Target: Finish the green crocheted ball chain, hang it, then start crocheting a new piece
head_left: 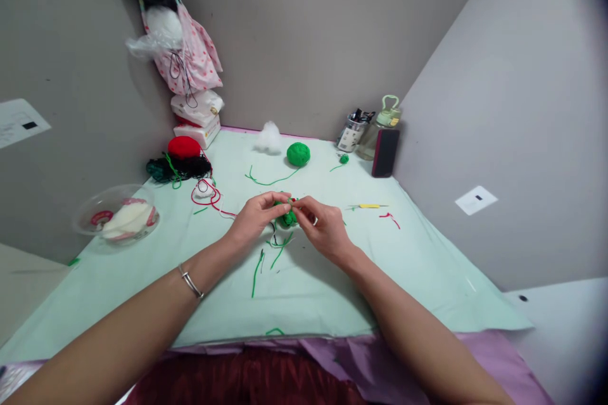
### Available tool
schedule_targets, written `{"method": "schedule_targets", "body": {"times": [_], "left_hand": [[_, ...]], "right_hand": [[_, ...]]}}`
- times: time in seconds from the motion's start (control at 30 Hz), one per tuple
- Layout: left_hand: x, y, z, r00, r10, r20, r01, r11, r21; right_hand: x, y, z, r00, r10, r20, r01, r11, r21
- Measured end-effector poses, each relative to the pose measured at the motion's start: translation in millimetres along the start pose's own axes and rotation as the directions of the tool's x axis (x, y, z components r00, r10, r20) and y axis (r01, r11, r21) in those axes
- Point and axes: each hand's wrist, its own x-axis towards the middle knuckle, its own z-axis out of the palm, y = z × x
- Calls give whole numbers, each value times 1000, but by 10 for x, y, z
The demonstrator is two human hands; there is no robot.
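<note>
Over the middle of the table, my left hand [259,215] is closed on a small green yarn piece [288,219] with a spot of red at its top. My right hand [325,224] pinches at the top edge of the same piece, its thumb and forefinger meeting the left fingertips. What lies exactly between the fingertips is too small to tell. Dark and white strands hang below the piece. A red yarn strand [223,210] runs from the left toward my left hand. Cut green yarn bits [257,275] lie on the cloth below.
A green yarn ball [298,154] and white stuffing [268,138] sit behind my hands. At right lie a yellow-handled hook [370,205] and red scraps [390,219], with a phone [385,153] and bottle [370,139] behind. Left are red yarn [184,147] and a plastic bowl [85,218].
</note>
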Motion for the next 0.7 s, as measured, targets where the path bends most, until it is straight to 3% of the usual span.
{"method": "schedule_targets", "body": {"times": [0.13,0.57,0.7], "left_hand": [[-3,7,15,999,-45,-6,45,995,-84],[14,-14,30,994,-110,-19,106,983,-153],[-9,33,39,993,-118,-32,110,978,-179]], "right_hand": [[-12,25,33,997,-77,-9,74,981,-178],[-1,-7,59,990,-138,0,130,938,-322],[12,-5,45,994,-108,-14,97,936,-340]]}}
